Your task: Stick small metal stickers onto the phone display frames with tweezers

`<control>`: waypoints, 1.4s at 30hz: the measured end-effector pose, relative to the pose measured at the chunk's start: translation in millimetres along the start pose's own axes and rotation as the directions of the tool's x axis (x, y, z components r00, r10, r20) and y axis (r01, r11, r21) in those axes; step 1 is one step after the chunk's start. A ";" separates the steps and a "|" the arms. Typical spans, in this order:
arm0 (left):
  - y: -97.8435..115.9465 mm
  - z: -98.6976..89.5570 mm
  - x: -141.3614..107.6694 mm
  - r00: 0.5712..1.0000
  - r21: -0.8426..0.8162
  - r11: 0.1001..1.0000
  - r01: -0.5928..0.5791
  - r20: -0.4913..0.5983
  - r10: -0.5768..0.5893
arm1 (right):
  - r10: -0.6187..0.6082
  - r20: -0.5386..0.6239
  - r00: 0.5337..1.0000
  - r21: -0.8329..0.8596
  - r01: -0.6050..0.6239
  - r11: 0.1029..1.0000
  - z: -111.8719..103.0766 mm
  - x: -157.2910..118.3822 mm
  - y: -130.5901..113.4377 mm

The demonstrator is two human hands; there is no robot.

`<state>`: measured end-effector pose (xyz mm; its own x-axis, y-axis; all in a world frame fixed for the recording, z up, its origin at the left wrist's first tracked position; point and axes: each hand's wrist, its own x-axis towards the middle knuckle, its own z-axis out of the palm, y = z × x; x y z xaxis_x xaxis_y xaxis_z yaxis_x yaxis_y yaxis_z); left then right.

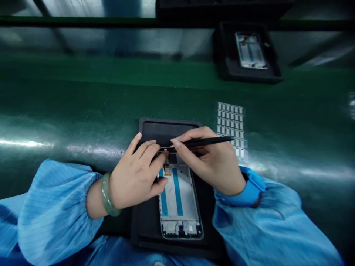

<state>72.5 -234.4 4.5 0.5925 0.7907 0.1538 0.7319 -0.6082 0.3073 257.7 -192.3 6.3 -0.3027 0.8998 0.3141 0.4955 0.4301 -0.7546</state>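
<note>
A phone frame [191, 199] with two blue strips lies in a black foam tray [146, 229], its top end away from me. My left hand [138, 171] rests over the frame's upper left, fingers spread; the index fingertip touches near the top edge and the thumb lies over the inner plate. Between them shows a small gold flex cable [167, 170]. My right hand [213, 160] is closed on black tweezers [208, 141], held nearly level with the tips pointing left at the frame's top edge. Fingers partly hide those tips and what they touch.
To the right of the tray, a sheet of small white stickers [230, 120] lies on the green table [83, 99]. Farther back stands another black tray [230, 72] holding a second phone frame [252, 51]. A dark ledge [222, 9] runs along the far top.
</note>
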 end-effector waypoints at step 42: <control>70.1 29.8 60.6 0.998 0.205 0.977 0.056 0.014 -0.060 | 0.059 -0.635 0.770 -0.006 -0.081 0.997 -60.6 -29.3 0.9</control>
<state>169.7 -231.2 7.3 0.5523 0.8246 0.1225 0.8172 -0.5646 0.1163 316.4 -213.8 31.3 0.3133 0.7645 0.5634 0.5234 0.3561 -0.7741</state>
